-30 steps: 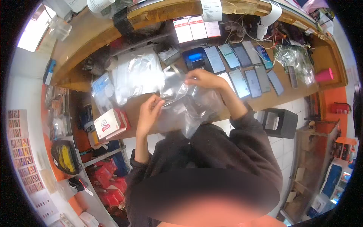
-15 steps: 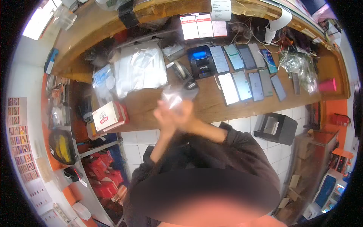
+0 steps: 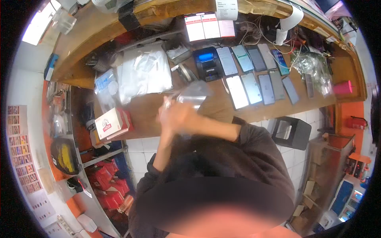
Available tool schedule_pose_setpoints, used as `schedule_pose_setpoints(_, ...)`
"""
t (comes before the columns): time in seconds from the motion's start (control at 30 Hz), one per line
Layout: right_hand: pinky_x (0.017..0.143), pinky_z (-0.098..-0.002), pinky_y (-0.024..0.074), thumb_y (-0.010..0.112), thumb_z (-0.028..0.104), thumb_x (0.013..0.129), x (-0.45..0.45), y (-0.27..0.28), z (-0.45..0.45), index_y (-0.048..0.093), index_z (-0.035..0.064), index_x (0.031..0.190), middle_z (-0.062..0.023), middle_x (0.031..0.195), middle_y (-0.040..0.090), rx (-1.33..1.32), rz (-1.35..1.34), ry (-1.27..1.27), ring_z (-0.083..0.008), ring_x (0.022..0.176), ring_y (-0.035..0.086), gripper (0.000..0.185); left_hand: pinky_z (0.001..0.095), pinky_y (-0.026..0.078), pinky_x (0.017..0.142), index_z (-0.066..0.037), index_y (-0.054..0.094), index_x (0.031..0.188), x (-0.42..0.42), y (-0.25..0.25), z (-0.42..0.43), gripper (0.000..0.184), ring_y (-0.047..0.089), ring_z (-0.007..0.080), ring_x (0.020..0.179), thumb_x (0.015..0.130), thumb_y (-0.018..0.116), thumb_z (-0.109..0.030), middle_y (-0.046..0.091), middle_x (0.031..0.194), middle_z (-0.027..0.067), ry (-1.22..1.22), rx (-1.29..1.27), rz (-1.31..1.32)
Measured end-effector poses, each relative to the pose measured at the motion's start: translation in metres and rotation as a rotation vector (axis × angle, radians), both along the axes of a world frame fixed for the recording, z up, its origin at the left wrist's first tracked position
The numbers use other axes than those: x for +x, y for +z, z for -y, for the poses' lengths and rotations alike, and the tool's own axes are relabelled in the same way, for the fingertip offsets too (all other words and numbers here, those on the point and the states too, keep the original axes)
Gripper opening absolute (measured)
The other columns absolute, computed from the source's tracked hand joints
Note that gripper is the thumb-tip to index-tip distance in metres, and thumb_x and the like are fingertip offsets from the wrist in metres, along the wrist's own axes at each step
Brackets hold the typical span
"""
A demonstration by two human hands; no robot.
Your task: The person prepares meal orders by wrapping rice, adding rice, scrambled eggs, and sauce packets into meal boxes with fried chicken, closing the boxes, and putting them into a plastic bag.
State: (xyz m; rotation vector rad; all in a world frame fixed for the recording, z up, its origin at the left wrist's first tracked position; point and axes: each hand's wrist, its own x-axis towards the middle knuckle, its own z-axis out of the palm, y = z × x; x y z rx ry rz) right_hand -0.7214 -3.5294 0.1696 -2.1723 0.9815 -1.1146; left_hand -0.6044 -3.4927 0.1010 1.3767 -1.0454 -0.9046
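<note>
Close together above the front edge of the wooden desk, my left hand and my right hand are blurred by motion. Between and above them is a crumpled clear plastic bag, bunched up, with its loose end sticking out toward the back right. My right hand is closed round the bag and overlaps my left hand, whose fingers are smeared. Behind the bag lies a tape dispenser, beside a black receipt printer. A stack of clear plastic bags lies at the left.
Two rows of phones lie right of the printer. A white and red box sits at the desk's front left. Crumpled plastic and a pink cup are at the right. A black stool stands on the floor.
My hands have come together from apart, and the plastic spread between them is now bunched small. The tape dispenser and nearby desk surface have come into view.
</note>
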Motion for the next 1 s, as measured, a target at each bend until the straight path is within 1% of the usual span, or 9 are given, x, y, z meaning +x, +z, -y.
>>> schedule_pose_setpoints(0.07, 0.051, -0.0378, 0.0459, 0.063, 0.02, 0.077, 0.003, 0.007, -0.021, 0.061, 0.0068, 0.068, -0.0087, 0.057, 0.057, -0.421, 0.127, 0.221, -0.0259, 0.053, 0.058, 0.016, 0.0228, 0.03, 0.045, -0.01, 0.05, 0.067, -0.016, 0.007, 0.006, 0.044, 0.039, 0.005, 0.05, 0.096, 0.041, -0.043, 0.044, 0.057, -0.005, 0.277, -0.486, 0.493)
schedule_pose_setpoints(0.13, 0.051, -0.0421, 0.0459, 0.064, 0.023, 0.075, 0.005, -0.012, 0.008, 0.06, 0.0065, 0.069, -0.0106, 0.058, 0.057, -0.371, -0.21, 0.066, -0.0276, 0.055, 0.059, 0.018, 0.0272, 0.038, 0.046, -0.008, 0.053, 0.075, -0.012, 0.064, -0.008, 0.039, 0.041, 0.008, 0.051, 0.096, 0.04, -0.038, 0.044, 0.064, -0.0032, -0.119, 0.372, -0.192)
schedule_pose_setpoints(0.23, 0.047, -0.0389, 0.0475, 0.061, 0.025, 0.074, -0.002, 0.003, -0.012, 0.064, 0.0067, 0.071, -0.0146, 0.056, 0.057, -0.272, -0.256, 0.253, -0.0232, 0.061, 0.06, 0.018, 0.023, 0.033, 0.047, -0.009, 0.051, 0.072, 0.003, 0.024, 0.01, 0.042, 0.042, 0.0048, 0.055, 0.097, 0.039, -0.04, 0.047, 0.065, -0.0032, -0.256, 0.273, -0.19)
schedule_pose_setpoints(0.33, 0.053, -0.039, 0.0506, 0.062, 0.025, 0.073, -0.016, -0.015, 0.009, 0.064, 0.0041, 0.075, -0.0168, 0.061, 0.059, -0.488, -0.135, 0.024, -0.0239, 0.061, 0.061, 0.022, 0.0202, 0.029, 0.048, -0.009, 0.049, 0.068, -0.051, 0.085, 0.03, 0.046, 0.04, 0.0026, 0.057, 0.097, 0.036, -0.043, 0.044, 0.062, -0.005, 0.504, 0.418, -0.867)
schedule_pose_setpoints(0.37, 0.056, -0.0369, 0.0522, 0.061, 0.025, 0.076, -0.028, -0.007, 0.032, 0.063, 0.0031, 0.081, -0.0164, 0.075, 0.062, 0.381, -0.042, 0.062, -0.024, 0.063, 0.061, 0.023, 0.0209, 0.034, 0.053, -0.008, 0.052, 0.073, -0.043, 0.081, 0.021, 0.045, 0.045, 0.005, 0.063, 0.097, 0.037, -0.043, 0.049, 0.068, -0.0029, 0.175, 0.403, -0.535)
schedule_pose_setpoints(0.47, 0.05, -0.0359, 0.0477, 0.06, 0.021, 0.07, -0.031, 0.013, 0.017, 0.06, 0.0096, 0.066, -0.0111, 0.064, 0.059, -0.625, -0.11, 0.035, -0.0219, 0.062, 0.062, 0.012, 0.0241, 0.042, 0.058, -0.008, 0.058, 0.083, -0.065, 0.077, 0.03, 0.042, 0.052, 0.0091, 0.07, 0.096, 0.039, -0.044, 0.054, 0.079, 0.0001, 0.027, 0.023, -0.002)
schedule_pose_setpoints(0.6, 0.056, -0.0361, 0.0505, 0.056, 0.024, 0.086, -0.046, -0.027, 0.05, 0.064, 0.0149, 0.086, -0.0061, 0.068, 0.061, -0.003, -0.189, 0.012, -0.0228, 0.059, 0.061, 0.012, 0.0228, 0.036, 0.048, -0.008, 0.056, 0.08, -0.039, 0.025, 0.05, 0.042, 0.046, 0.0054, 0.057, 0.097, 0.038, -0.041, 0.049, 0.064, -0.0047, 0.004, -0.568, 0.939)
schedule_pose_setpoints(0.8, 0.051, -0.0333, 0.0478, 0.061, 0.022, 0.079, -0.046, -0.029, 0.043, 0.058, 0.0122, 0.069, -0.0079, 0.056, 0.057, -0.483, 0.203, -0.005, -0.0198, 0.054, 0.06, 0.015, 0.022, 0.036, 0.05, -0.007, 0.054, 0.079, -0.02, 0.023, 0.077, 0.04, 0.047, 0.0048, 0.061, 0.098, 0.037, -0.037, 0.051, 0.065, -0.0035, -0.463, 0.331, 0.059)
schedule_pose_setpoints(1.0, 0.065, -0.0394, 0.0494, 0.058, 0.038, 0.085, -0.106, -0.035, 0.119, 0.067, 0.0082, 0.085, -0.0144, 0.084, 0.066, 0.433, 0.064, -0.243, -0.0292, 0.077, 0.064, 0.031, 0.0213, 0.042, 0.061, -0.002, 0.058, 0.1, -0.062, 0.084, 0.085, 0.031, 0.052, 0.0065, 0.072, 0.096, 0.046, -0.031, 0.059, 0.083, -0.0005, -0.342, 0.469, -0.087)
